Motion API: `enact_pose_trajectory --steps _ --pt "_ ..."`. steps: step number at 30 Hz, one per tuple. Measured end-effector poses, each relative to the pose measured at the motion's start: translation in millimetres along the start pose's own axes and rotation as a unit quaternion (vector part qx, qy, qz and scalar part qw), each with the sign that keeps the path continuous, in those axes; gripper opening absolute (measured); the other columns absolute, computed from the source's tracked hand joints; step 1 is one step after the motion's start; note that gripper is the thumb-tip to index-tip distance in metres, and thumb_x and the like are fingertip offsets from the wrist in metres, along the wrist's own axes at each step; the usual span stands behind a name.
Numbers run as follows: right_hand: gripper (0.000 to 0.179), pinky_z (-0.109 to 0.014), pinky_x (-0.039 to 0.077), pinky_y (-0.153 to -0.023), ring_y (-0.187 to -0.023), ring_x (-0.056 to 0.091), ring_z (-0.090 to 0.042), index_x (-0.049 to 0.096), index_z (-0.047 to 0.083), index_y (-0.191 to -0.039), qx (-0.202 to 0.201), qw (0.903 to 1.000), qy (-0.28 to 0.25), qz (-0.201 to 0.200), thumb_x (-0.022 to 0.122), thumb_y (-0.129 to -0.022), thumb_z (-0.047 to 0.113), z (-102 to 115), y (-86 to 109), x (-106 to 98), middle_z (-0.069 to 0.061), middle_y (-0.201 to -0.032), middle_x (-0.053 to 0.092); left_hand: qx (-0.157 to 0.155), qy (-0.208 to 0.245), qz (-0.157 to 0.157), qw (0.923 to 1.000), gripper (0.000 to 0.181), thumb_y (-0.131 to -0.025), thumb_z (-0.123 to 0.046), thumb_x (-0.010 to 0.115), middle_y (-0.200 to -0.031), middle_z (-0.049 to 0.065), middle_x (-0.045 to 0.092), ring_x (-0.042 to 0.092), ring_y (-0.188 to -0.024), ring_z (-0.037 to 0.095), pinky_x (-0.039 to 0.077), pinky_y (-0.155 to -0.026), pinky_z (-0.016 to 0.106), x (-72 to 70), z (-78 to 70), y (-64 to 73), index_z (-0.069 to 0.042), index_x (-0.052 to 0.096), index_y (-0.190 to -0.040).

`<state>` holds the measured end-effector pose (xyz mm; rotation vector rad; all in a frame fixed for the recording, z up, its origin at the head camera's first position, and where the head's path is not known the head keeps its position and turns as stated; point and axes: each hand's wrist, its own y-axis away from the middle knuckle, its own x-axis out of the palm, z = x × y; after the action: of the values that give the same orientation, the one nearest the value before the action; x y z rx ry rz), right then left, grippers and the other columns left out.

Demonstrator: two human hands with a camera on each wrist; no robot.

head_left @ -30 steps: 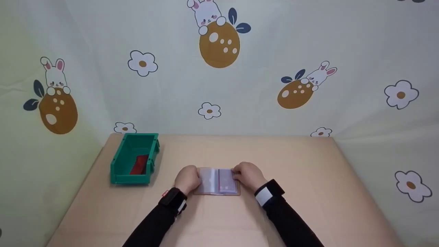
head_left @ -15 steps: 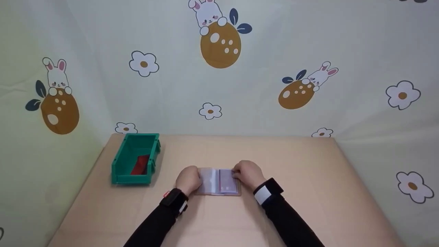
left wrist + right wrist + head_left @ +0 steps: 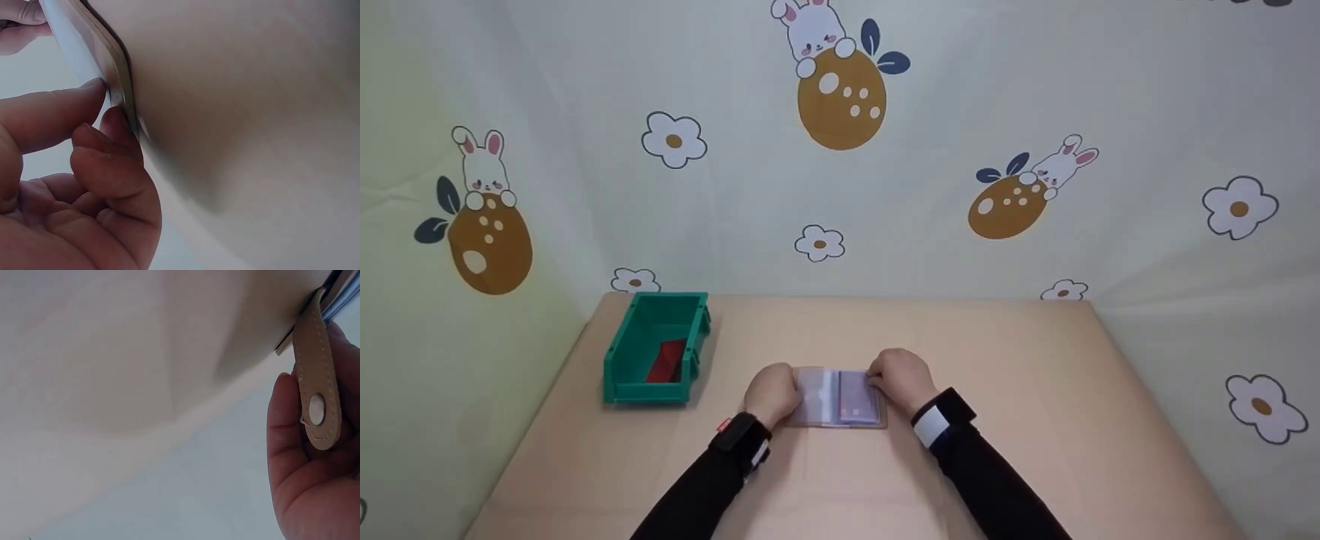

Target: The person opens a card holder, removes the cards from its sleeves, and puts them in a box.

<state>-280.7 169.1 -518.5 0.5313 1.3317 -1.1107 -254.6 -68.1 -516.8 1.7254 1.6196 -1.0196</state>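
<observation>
A tan card holder lies spread open, with clear plastic sleeves inside, between the two hands. My left hand pinches its left edge; in the left wrist view the thumb is on the sleeve side and a curled finger is at the cover's corner. At the right side, my right hand pinches the sleeves near their upper outer corner. A pale card shows in the right-hand sleeve. In the right wrist view, a stitched strap with a metal snap hangs in front of the curled fingers.
A green plastic bin stands at the table's left back, with a dark red flat item in it. The tan-covered table meets patterned cloth walls at its back and sides.
The right hand has shifted slightly away from the body and left at the sleeves' corner. The red line at the card's left side shows less. Left hand and bin stay put.
</observation>
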Motion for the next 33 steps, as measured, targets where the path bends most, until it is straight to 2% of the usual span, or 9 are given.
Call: enact_pose_trajectory --steps 6,13,23,33 --pt "0.007 -0.036 0.053 -0.074 -0.08 0.067 -0.021 0.08 0.01 -0.089 0.008 0.9999 -0.009 0.002 0.078 -0.083 0.014 -0.7 -0.5 -1.7 -0.002 -0.084 0.071 -0.009 0.01 0.002 0.9999 0.038 -0.072 0.006 0.06 -0.055 -0.002 0.037 0.038 -0.052 0.017 0.032 -0.051 0.029 0.7 -0.8 1.0 -0.015 0.034 -0.055" --pt "0.006 -0.035 0.053 -0.073 -0.079 0.065 -0.021 0.08 0.01 -0.09 0.013 0.9994 -0.018 -0.026 0.077 -0.084 0.01 -2.0 -5.4 -6.6 -0.002 -0.082 0.068 -0.013 0.01 0.007 0.9998 0.035 -0.073 0.006 0.062 -0.058 -0.001 0.04 0.04 -0.054 0.018 0.035 -0.053 0.03 -0.4 -1.7 0.8 -0.014 0.037 -0.057" --pt "0.005 -0.033 0.053 -0.071 -0.077 0.066 -0.018 0.081 0.013 -0.085 0.0 1.0 -0.001 -0.001 0.081 -0.08 0.011 -3.1 -7.0 1.8 0.0 -0.081 0.069 -0.01 0.002 0.01 0.9999 0.035 -0.072 0.008 0.059 -0.058 -0.001 0.04 0.039 -0.054 0.017 0.034 -0.052 0.028 -0.2 -0.8 0.8 -0.015 0.038 -0.055" --pt "0.005 -0.034 0.054 -0.071 -0.077 0.066 -0.019 0.08 0.011 -0.085 -0.003 0.9999 -0.014 0.001 0.081 -0.08 0.01 -2.3 -7.2 1.9 -0.001 -0.082 0.07 -0.004 -0.001 0.005 1.0 0.032 -0.071 0.007 0.06 -0.059 0.001 0.043 0.041 -0.055 0.019 0.036 -0.054 0.03 -0.1 0.0 0.5 -0.013 0.041 -0.056"
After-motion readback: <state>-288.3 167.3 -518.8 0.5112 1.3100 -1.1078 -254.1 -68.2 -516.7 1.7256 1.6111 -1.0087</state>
